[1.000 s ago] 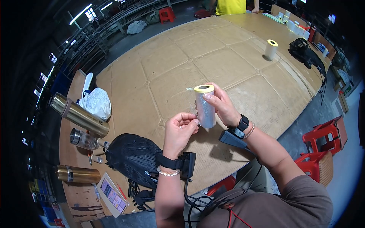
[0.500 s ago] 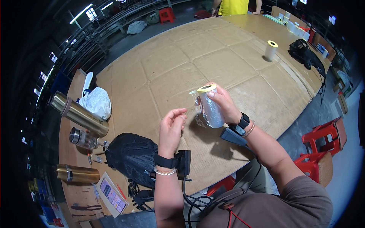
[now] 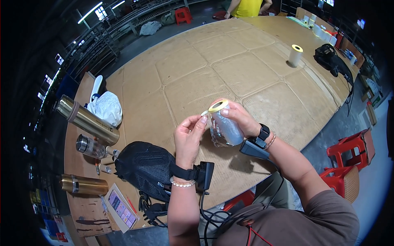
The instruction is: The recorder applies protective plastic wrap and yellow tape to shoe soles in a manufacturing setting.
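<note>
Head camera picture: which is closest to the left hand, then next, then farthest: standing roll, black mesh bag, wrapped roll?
1. Wrapped roll: just to its right, in the right hand.
2. Black mesh bag: to its lower left.
3. Standing roll: far off, upper right.

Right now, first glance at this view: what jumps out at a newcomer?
The shiny, yellow-rimmed roll near mid-picture, held in the right hand, with the left hand at its upper left edge. Then the bright yellow shirt beyond the table, and a red stool on the floor behind, further left.
</note>
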### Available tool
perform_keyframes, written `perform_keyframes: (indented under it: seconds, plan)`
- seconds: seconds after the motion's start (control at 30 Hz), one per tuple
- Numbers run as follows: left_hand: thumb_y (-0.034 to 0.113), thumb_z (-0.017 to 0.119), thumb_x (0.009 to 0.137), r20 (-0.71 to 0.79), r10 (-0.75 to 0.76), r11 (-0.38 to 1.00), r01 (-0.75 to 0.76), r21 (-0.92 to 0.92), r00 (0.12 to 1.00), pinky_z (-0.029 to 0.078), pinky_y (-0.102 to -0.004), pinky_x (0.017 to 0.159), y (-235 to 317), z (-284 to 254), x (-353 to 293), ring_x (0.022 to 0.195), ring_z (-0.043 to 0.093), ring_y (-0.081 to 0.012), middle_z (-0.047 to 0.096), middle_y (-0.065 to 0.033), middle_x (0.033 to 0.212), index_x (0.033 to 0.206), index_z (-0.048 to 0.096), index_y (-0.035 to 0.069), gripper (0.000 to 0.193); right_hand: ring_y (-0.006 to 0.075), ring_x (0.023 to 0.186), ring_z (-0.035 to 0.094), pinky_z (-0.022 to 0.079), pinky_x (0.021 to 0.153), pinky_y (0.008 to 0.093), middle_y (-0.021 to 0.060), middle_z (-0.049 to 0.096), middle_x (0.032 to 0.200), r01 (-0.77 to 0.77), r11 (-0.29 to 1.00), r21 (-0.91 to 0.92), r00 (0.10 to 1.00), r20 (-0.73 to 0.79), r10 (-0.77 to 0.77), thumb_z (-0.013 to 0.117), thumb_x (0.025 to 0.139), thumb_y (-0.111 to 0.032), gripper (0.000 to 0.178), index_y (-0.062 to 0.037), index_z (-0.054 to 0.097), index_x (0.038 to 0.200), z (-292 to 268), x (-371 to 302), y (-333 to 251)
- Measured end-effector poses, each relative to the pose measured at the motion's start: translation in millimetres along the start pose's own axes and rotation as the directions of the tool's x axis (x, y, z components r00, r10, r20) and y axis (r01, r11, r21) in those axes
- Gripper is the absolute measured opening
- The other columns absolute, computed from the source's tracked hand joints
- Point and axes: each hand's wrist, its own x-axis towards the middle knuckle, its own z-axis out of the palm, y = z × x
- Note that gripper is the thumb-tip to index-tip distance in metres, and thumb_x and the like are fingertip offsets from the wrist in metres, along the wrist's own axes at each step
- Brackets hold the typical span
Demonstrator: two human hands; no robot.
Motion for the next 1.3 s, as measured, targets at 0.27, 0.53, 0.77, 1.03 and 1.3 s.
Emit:
perform_keyframes:
  seconds: [0.27,0.53,0.77,1.03,1.3]
  plan:
    - [0.018,0.068,0.096,-0.034,-0.027,0.993,0.023,-0.114,0.999,0.051,-0.0206,0.075,8.3,4.3,-0.9,0.084,0.064,-0.0067,0.070,-0.0022,0.096,0.108,0.068,0.002,0.020,0.0144,0.084,0.063,0.053,0.074,0.0298,0.0070,0.064,0.095,-0.051,0.996,0.073,0.998,0.026,0.049,0.064,0.095,-0.029,0.036,-0.0039,0.054,0.119,1.9,-1.6,-0.9]
    - [0.016,0.065,0.098,-0.042,0.002,1.000,-0.003,-0.031,0.999,0.052,-0.0217,0.075,2.0,1.7,-0.1,0.083,0.065,-0.0082,0.071,-0.0035,0.096,0.107,0.068,0.003,0.017,0.0146,0.084,0.063,0.054,0.073,0.0303,0.0073,0.064,0.095,-0.069,0.996,0.062,0.996,0.053,0.066,0.064,0.095,-0.029,0.036,-0.0040,0.054,0.119,2.7,-1.9,-2.0]
    - [0.015,0.062,0.100,-0.044,0.059,0.994,-0.063,-0.087,0.997,0.054,-0.0227,0.075,-2.0,2.6,2.1,0.081,0.065,-0.0084,0.069,-0.0031,0.094,0.103,0.065,0.004,0.012,0.0148,0.088,0.063,0.054,0.076,0.0302,0.0077,0.063,0.102,-0.071,0.997,0.024,0.996,0.049,0.070,0.062,0.096,-0.030,0.038,-0.0046,0.054,0.122,1.1,-1.5,-0.4]
    - [0.014,0.057,0.102,-0.007,0.109,0.973,-0.108,-0.205,0.994,0.057,-0.0244,0.073,-1.5,11.2,0.8,0.082,0.066,-0.0089,0.067,-0.0053,0.094,0.103,0.057,0.003,0.011,0.0153,0.099,0.062,0.053,0.084,0.0323,0.0074,0.063,0.110,0.010,0.997,-0.078,0.999,0.031,-0.008,0.057,0.098,-0.034,0.041,-0.0042,0.054,0.126,0.6,-0.8,1.6]
    - [0.012,0.056,0.102,-0.034,0.193,0.947,-0.196,-0.254,0.981,0.057,-0.0255,0.074,-0.1,13.7,-0.2,0.083,0.066,-0.0111,0.066,-0.0070,0.095,0.104,0.054,0.002,0.011,0.0150,0.101,0.061,0.052,0.087,0.0321,0.0069,0.063,0.110,0.042,0.998,-0.051,0.999,0.017,-0.041,0.060,0.095,-0.034,0.040,-0.0043,0.055,0.121,0.5,0.1,2.3]
